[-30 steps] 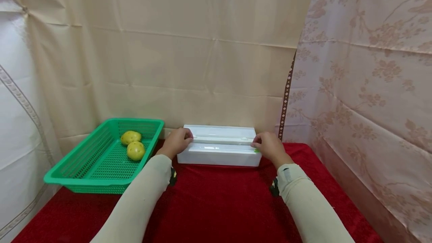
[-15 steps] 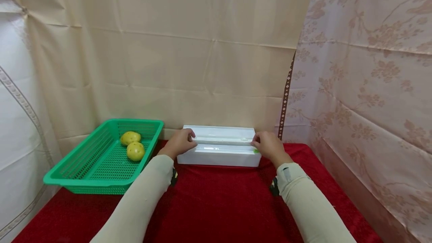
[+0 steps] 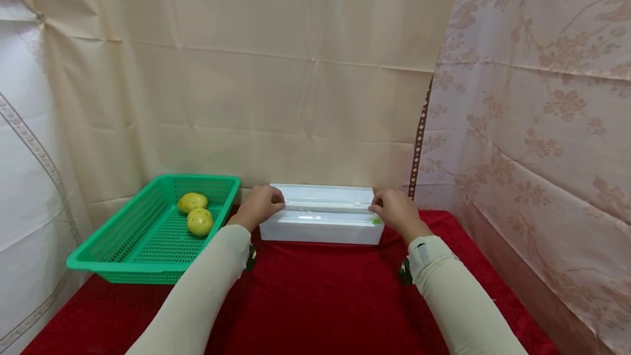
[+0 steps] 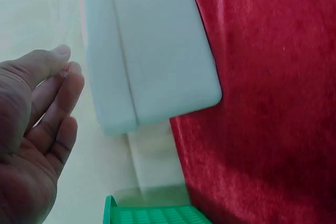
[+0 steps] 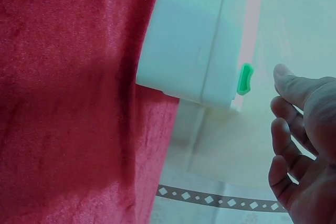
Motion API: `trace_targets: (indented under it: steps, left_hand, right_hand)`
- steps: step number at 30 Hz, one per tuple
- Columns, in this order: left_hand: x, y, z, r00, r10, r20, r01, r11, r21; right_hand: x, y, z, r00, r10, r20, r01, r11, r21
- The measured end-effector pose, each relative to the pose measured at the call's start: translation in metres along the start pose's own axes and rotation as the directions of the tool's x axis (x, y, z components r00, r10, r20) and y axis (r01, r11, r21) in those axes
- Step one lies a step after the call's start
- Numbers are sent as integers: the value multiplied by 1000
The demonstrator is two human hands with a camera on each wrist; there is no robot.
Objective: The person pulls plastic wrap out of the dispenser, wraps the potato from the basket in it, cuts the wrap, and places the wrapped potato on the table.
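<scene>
A white cling film dispenser box (image 3: 320, 232) stands at the back of the red-covered table, its lid (image 3: 322, 193) tilted up behind. Inside it, a pale roll (image 3: 325, 207) lies lengthwise. A thin, clear sheet of cling film (image 3: 307, 214) shows as faint shine and creases over the box front. My left hand (image 3: 258, 206) pinches the film at the left end, thumb and fingertips together above the box. At the right end my right hand (image 3: 396, 212) holds the film's other side, close over a small green slider (image 5: 245, 79) on the box edge.
To the left sits a green plastic basket (image 3: 148, 267) holding two yellow potatoes (image 3: 199, 222). Red velvet cloth (image 3: 325, 300) covers the table in front of the box. A beige curtain (image 3: 296, 97) hangs right behind, and a floral curtain (image 3: 537, 141) borders the right side.
My left hand has shifted slightly right, then back up a little; the right hand stays almost in place. Box, basket and potatoes have not moved.
</scene>
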State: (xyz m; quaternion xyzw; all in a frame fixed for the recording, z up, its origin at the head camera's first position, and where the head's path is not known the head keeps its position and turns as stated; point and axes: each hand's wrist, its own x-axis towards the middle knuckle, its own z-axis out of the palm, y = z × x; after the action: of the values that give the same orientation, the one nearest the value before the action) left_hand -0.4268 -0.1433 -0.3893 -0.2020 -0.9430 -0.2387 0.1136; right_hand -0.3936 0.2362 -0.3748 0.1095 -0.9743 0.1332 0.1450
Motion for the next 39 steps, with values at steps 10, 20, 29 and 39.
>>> trace_targets:
  steps: [10,20,29,39]
  left_hand:
    - [-2,-4,-13,1000,27,7,-27,999,24]
    - [-3,4,-21,997,81,14,-82,984,157]
    - [-5,10,-42,985,134,113,-160,950,267]
    - [-2,18,-60,976,118,185,-177,923,341]
  right_hand:
    - [0,-2,-9,1000,-3,8,3,1000,13]
    - [0,-2,-19,1000,-10,-29,11,1000,14]
    - [-1,-5,-28,999,-14,-46,13,1000,-9]
    - [0,-11,-39,998,-15,-65,10,997,-76]
